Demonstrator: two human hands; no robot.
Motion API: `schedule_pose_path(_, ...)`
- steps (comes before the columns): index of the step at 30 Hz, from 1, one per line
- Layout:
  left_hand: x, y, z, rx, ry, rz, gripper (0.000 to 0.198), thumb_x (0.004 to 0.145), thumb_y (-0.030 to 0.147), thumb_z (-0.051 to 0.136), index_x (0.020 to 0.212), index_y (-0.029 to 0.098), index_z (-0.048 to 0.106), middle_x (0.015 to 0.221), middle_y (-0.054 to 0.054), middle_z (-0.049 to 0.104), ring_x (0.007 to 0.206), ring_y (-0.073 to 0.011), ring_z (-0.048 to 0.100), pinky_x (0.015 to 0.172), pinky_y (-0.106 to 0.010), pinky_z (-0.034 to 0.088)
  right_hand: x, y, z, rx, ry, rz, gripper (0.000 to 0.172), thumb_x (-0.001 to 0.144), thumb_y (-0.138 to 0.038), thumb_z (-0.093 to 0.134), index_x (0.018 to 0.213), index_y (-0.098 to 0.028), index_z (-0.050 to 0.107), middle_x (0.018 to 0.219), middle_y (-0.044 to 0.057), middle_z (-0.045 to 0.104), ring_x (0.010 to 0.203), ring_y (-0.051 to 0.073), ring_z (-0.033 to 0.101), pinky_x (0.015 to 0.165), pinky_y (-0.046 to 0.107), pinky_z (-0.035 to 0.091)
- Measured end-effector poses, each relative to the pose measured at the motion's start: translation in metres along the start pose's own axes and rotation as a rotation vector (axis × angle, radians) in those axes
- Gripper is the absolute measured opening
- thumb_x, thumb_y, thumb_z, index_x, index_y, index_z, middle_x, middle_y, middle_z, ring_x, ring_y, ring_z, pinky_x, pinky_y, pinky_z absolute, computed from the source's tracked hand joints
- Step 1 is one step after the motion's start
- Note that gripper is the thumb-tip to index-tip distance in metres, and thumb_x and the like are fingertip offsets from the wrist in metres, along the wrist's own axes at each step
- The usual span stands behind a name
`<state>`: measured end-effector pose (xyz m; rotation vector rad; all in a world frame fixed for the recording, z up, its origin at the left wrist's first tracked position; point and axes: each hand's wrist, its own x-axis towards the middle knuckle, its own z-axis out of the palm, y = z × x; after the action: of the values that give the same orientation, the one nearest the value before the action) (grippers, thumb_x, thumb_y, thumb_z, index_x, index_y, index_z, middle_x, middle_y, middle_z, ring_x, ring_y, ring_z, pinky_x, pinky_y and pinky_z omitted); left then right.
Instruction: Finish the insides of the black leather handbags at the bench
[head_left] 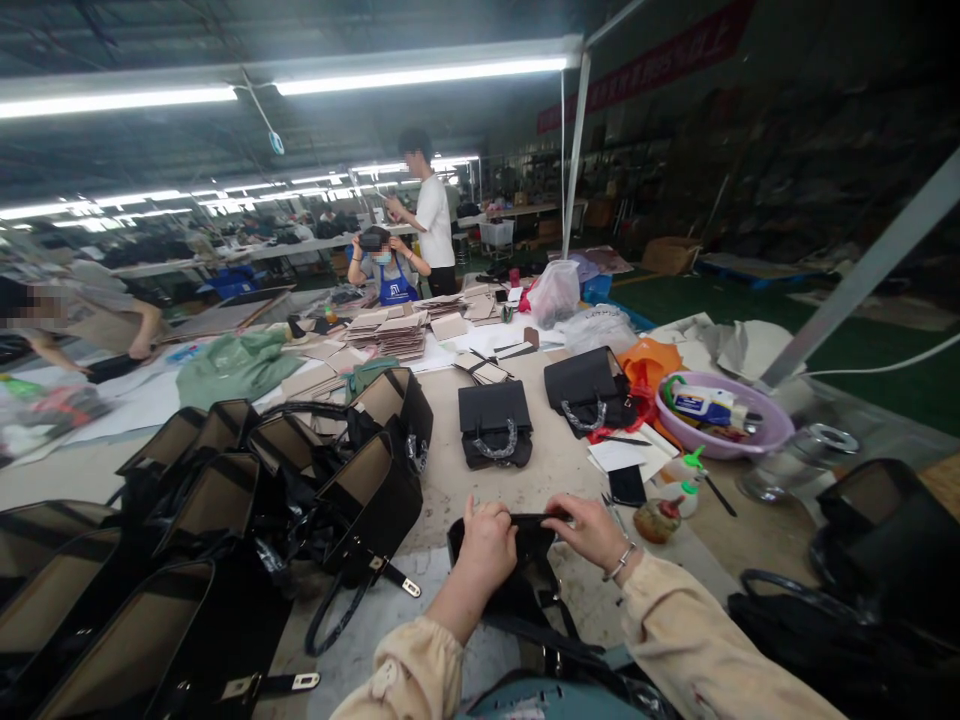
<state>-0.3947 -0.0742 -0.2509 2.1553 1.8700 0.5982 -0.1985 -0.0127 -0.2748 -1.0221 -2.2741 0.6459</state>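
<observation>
Both my hands grip a black handbag (525, 575) at the near edge of the worktable (450, 480). My left hand (487, 540) is closed on the bag's top edge at the left. My right hand (592, 528), with a bracelet on the wrist, pinches the same top edge at the right. The bag's lower part hangs toward my lap and is partly hidden by my arms. Two finished black handbags, one (495, 425) in the middle and one (589, 390) further right, lie beyond my hands.
Several open black bags (247, 490) with tan lining crowd the left. A purple basin (720, 415) of supplies, glue bottles (686, 480) and a round tin (806, 455) stand at the right. Stacked card pieces (390, 335) lie further back. A seated person (388, 265) and a standing person (431, 215) are beyond.
</observation>
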Motion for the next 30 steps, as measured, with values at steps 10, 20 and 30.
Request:
schedule_pose_path(10,0.006,0.000,-0.001,-0.026,0.000,-0.023,0.015,0.079,0.015,0.047,0.070,0.017,0.058,0.083,-0.002,0.063,0.083,-0.0159,0.058,0.105,-0.051,0.020,0.008,0.006,0.003,0.004,0.016,-0.089,0.020,0.086,-0.031,0.052,0.093,-0.021,0.067,0.085,0.005,0.068,0.079,0.015,0.062,0.073,0.027,0.050)
schedule_pose_path(20,0.009,-0.002,0.002,0.028,0.009,-0.048,0.016,0.080,0.015,0.046,0.070,0.017,0.058,0.079,-0.003,0.062,0.082,-0.0166,0.058,0.104,-0.046,0.025,0.009,0.010,0.008,0.022,0.015,-0.090,0.024,0.088,-0.034,0.047,0.093,-0.021,0.067,0.082,0.006,0.065,0.077,0.016,0.059,0.072,0.029,0.049)
schedule_pose_path(30,0.010,-0.001,0.002,0.034,0.011,-0.054,0.017,0.080,0.014,0.045,0.071,0.017,0.059,0.078,-0.004,0.063,0.081,-0.0167,0.059,0.102,-0.044,0.028,0.010,0.006,0.006,-0.042,-0.025,-0.079,0.023,0.089,-0.031,0.044,0.084,-0.021,0.065,0.078,0.004,0.063,0.077,0.015,0.057,0.071,0.027,0.046)
